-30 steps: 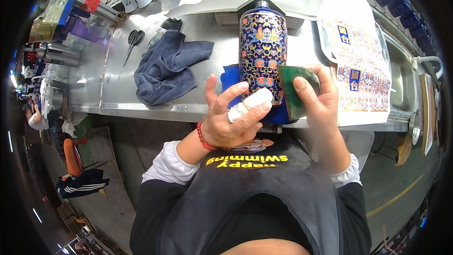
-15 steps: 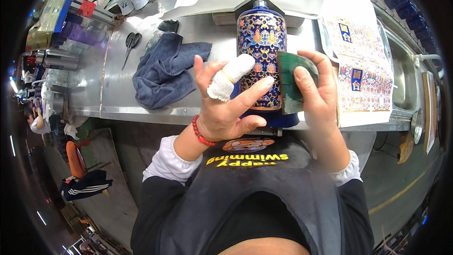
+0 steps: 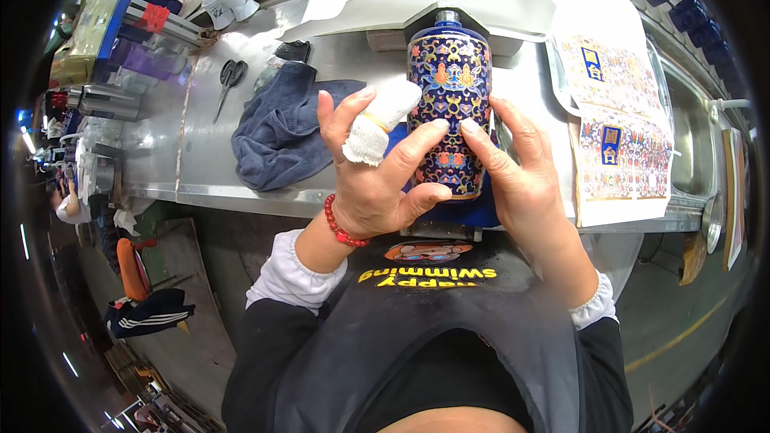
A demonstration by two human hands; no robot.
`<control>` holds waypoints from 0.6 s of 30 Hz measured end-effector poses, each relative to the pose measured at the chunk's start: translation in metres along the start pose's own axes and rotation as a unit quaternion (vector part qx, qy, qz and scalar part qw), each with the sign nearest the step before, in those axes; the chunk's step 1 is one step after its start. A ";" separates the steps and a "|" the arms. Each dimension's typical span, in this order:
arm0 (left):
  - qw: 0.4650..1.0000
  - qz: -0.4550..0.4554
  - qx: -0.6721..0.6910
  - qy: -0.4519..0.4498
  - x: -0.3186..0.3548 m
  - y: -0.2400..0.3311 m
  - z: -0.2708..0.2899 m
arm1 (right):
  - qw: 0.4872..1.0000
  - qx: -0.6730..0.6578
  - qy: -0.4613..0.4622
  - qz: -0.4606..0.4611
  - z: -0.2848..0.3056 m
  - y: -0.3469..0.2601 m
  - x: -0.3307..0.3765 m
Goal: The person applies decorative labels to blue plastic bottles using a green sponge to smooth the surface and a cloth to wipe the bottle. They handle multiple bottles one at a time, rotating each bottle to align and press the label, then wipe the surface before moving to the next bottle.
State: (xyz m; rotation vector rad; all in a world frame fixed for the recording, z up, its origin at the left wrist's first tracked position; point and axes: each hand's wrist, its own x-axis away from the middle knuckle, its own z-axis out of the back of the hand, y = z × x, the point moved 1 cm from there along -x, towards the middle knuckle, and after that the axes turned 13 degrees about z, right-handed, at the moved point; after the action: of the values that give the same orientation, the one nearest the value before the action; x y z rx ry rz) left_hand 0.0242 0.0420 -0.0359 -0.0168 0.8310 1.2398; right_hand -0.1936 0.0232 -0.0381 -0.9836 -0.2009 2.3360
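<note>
Bottle (image 3: 449,84) lay neck to the far side at the table's (image 3: 204,156) near edge, between our hands. Our left hand (image 3: 373,180) grasped nothing, its fingers spread and one fingertip at the patterned front; our right hand (image 3: 525,172) was loosely parted at the right side, clasping nothing that we could see. We judged that light, even fingertip pressure, worked outward from the middle, suited the pattern best, with the white finger wrap (image 3: 391,108) held clear so it would not drag.
</note>
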 end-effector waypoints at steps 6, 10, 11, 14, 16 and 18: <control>0.999 0.028 0.029 -0.011 0.009 -0.003 -0.005 | 1.000 0.007 -0.013 0.017 0.005 0.000 -0.006; 0.999 0.034 0.033 -0.011 0.012 -0.003 -0.007 | 1.000 0.005 0.004 0.013 0.004 0.000 -0.008; 0.998 0.039 0.040 -0.008 0.013 -0.003 -0.007 | 1.000 0.010 0.004 0.012 0.004 0.000 -0.008; 0.998 0.044 0.047 -0.009 0.013 -0.005 -0.008 | 1.000 0.011 -0.006 0.008 0.004 0.000 -0.010; 0.998 0.038 0.044 -0.009 0.013 -0.005 -0.009 | 1.000 0.012 -0.010 0.008 0.005 0.000 -0.011; 0.998 0.034 0.045 -0.005 0.014 -0.005 -0.010 | 1.000 0.017 -0.008 0.012 0.005 0.000 -0.012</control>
State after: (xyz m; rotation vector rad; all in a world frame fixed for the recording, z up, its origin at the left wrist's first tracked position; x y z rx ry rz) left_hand 0.0237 0.0473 -0.0527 0.0899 0.8839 1.2645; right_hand -0.1906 0.0162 -0.0270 -0.9569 -0.1551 2.3620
